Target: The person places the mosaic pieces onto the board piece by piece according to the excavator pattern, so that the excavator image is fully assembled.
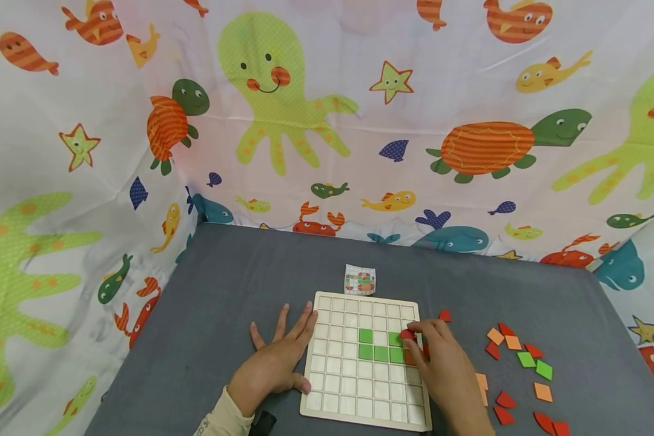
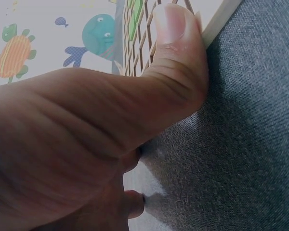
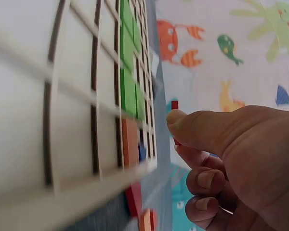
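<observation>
A wooden grid board (image 1: 332,384) lies on the grey cloth, with several green square tiles (image 1: 381,353) and an orange tile (image 1: 410,357) set in its cells. My left hand (image 1: 275,366) rests at the board's left edge, fingers spread and thumb touching the frame. Over the board's right side, my right hand (image 1: 441,369) pinches a red tile (image 1: 406,334) between thumb and fingertips. In the right wrist view this red tile (image 3: 175,105) is seen edge-on, held above the board. Part of the board's right edge is hidden by the right hand.
Loose red, orange and green tiles (image 1: 543,392) lie scattered on the grey cloth (image 1: 240,272) to the right. A small printed pattern card (image 1: 360,280) lies just beyond the board's far edge. A sea-animal curtain (image 1: 327,133) hangs behind and at the sides.
</observation>
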Tool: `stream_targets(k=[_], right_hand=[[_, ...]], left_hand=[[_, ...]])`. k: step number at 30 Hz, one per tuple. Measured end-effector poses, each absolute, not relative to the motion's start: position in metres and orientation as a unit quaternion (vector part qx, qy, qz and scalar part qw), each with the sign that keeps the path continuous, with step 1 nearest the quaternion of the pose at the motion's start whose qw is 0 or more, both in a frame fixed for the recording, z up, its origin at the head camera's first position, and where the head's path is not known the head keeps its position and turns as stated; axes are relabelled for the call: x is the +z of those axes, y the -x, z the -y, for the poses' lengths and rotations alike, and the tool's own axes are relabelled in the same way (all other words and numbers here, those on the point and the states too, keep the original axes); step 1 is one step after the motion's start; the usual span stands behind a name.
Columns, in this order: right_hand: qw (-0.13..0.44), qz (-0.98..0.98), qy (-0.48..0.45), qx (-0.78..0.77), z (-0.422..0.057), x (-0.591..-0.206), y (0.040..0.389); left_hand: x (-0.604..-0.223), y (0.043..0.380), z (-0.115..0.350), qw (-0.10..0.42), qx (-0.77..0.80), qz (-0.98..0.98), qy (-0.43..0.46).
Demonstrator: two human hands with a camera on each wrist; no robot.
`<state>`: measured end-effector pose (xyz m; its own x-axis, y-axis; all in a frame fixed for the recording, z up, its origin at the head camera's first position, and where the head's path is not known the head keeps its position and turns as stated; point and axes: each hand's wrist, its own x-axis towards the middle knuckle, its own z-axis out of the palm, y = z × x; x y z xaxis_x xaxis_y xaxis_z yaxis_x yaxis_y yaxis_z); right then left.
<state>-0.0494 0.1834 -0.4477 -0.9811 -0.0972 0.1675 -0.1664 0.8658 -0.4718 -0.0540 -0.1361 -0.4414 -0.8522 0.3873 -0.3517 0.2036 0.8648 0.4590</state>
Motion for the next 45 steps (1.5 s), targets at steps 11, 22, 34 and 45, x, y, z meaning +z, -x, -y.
stream_targets(k=[11, 22, 34, 45], right_hand=[[0.043, 0.962, -0.093, 0.255, -0.154, -0.445, 0.058], [0.055, 0.958, -0.118, 0.255, -0.149, -0.454, 0.061], [0.061, 0.958, -0.13, 0.248, -0.148, -0.459, 0.062], [0.062, 0.956, -0.139, 0.249, -0.148, -0.46, 0.063]], left_hand=[[-0.438, 0.055, 0.135, 0.223, 0.201, -0.941, -0.155], [-0.439, 0.054, 0.135, 0.223, 0.209, -0.939, -0.158], [-0.44, 0.054, 0.135, 0.226, 0.21, -0.938, -0.155], [-0.447, 0.056, 0.138, 0.227, 0.222, -0.935, -0.157]])
